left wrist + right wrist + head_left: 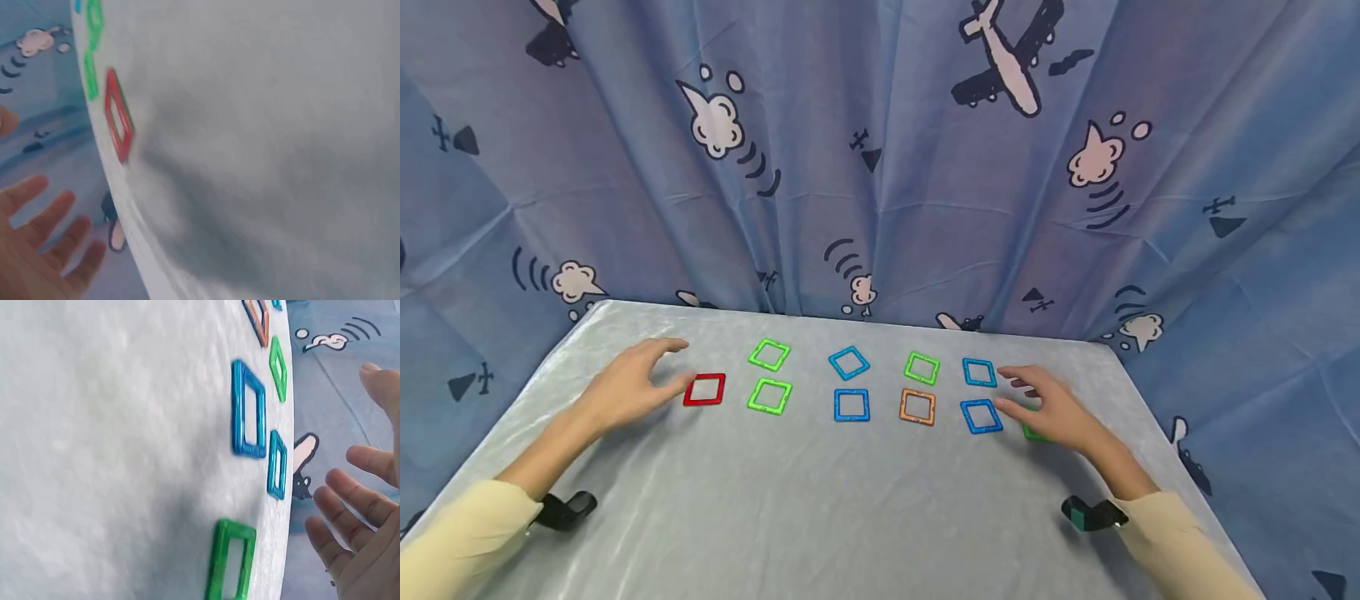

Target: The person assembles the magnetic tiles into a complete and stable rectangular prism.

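My left hand hovers with fingers spread, its thumb tip close to a red square frame tile. In the left wrist view that hand holds nothing, and the red tile lies flat on the table. My right hand is raised over the right end of the tiles, fingers apart and nothing in it. Close to its fingertips lie a light blue tile and a darker blue tile. A green tile is partly hidden under this hand in the head view.
Further tiles lie flat between the hands: green ones, blue ones and an orange one. A grey-white cloth covers the table. Behind its far edge hangs a blue curtain printed with planes.
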Available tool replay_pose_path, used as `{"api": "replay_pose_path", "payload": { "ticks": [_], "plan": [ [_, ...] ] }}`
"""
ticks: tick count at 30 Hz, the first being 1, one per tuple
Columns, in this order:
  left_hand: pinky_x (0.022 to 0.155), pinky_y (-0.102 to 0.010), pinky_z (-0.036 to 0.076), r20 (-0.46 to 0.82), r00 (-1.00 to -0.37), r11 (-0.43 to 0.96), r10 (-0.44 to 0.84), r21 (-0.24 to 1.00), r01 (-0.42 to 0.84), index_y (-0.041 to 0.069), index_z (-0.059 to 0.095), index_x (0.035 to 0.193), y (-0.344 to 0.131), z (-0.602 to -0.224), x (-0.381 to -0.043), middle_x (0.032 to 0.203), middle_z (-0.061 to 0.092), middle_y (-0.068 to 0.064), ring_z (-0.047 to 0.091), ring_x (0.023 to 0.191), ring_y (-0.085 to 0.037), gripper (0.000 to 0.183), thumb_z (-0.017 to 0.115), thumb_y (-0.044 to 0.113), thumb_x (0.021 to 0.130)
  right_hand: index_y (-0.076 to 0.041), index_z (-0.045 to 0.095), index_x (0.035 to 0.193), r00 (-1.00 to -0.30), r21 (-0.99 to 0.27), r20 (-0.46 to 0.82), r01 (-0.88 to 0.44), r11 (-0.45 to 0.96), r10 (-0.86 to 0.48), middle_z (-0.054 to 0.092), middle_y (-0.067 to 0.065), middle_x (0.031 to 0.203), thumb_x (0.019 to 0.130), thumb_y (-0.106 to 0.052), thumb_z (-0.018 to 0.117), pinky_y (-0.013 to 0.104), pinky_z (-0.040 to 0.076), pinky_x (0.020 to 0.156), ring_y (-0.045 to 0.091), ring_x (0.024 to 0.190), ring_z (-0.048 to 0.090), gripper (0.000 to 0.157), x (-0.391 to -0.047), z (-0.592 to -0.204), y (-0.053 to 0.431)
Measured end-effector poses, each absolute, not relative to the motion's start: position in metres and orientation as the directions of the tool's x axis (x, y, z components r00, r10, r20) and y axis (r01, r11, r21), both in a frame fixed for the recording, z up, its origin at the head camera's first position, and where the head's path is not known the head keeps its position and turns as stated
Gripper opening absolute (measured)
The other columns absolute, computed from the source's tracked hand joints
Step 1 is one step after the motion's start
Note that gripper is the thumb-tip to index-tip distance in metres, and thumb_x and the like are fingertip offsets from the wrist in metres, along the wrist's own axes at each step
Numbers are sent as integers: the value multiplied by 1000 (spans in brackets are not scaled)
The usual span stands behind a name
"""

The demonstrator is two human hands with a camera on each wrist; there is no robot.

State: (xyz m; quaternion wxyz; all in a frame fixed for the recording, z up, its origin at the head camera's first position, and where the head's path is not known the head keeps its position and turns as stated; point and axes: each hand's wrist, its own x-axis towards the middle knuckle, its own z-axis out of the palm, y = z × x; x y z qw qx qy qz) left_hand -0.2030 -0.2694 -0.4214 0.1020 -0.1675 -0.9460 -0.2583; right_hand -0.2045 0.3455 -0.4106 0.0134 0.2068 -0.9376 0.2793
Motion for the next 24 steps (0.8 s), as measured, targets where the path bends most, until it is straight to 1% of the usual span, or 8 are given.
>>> {"api": "replay_pose_path", "payload": {
  "ticks": [3, 4, 8, 13, 18, 21, 24],
  "plan": [
    [92, -58, 47, 302, -908, 701, 291, 579, 417, 2, 60, 132, -261, -420, -200, 128, 63, -19, 59, 116, -42, 46, 73, 27, 96, 2, 56, 139, -918, -596, 151, -381, 707, -367, 59, 22, 132, 98, -25, 72, 57, 51, 91, 39, 114, 59, 52, -200, -413, 344],
    [91, -57, 48, 308, -906, 671, 292, 609, 423, 2, 61, 131, -259, -420, -199, 126, 64, -18, 60, 114, -41, 44, 73, 25, 96, 3, 57, 138, -919, -617, 155, -376, 691, -362, 59, 21, 131, 98, -23, 72, 57, 51, 90, 39, 114, 60, 50, -199, -414, 343],
    [88, -54, 51, 300, -902, 594, 309, 680, 430, 5, 63, 129, -248, -419, -197, 126, 65, -16, 63, 111, -38, 39, 74, 18, 95, 5, 60, 134, -917, -685, 166, -372, 626, -362, 62, 23, 128, 97, -16, 73, 56, 52, 89, 38, 111, 62, 45, -194, -417, 339],
    [84, -52, 54, 268, -896, 551, 355, 714, 432, 6, 64, 128, -234, -422, -196, 124, 66, -15, 66, 109, -34, 39, 76, 19, 94, 6, 62, 129, -908, -713, 172, -383, 588, -383, 63, 23, 123, 95, -15, 75, 54, 53, 88, 40, 108, 64, 42, -190, -421, 331],
    [84, -50, 56, 268, -873, 498, 408, 736, 459, 5, 64, 128, -218, -428, -196, 122, 66, -17, 64, 109, -36, 42, 80, 20, 91, 6, 63, 127, -904, -711, 177, -390, 585, -388, 64, 23, 122, 94, -15, 76, 51, 54, 87, 39, 106, 64, 41, -189, -425, 324],
    [85, -51, 54, 265, -867, 500, 421, 731, 466, 5, 64, 128, -210, -429, -196, 122, 66, -17, 63, 110, -37, 44, 80, 20, 90, 5, 63, 127, -903, -714, 180, -393, 579, -391, 64, 22, 123, 94, -15, 77, 52, 54, 87, 39, 106, 64, 42, -191, -425, 321],
    [82, -51, 53, 266, -863, 508, 429, 719, 474, 7, 64, 128, -203, -431, -197, 122, 66, -16, 63, 110, -37, 45, 82, 19, 88, 4, 63, 128, -900, -719, 178, -395, 571, -399, 64, 22, 124, 93, -15, 77, 52, 54, 89, 39, 108, 63, 42, -193, -426, 318]
  ]
}}
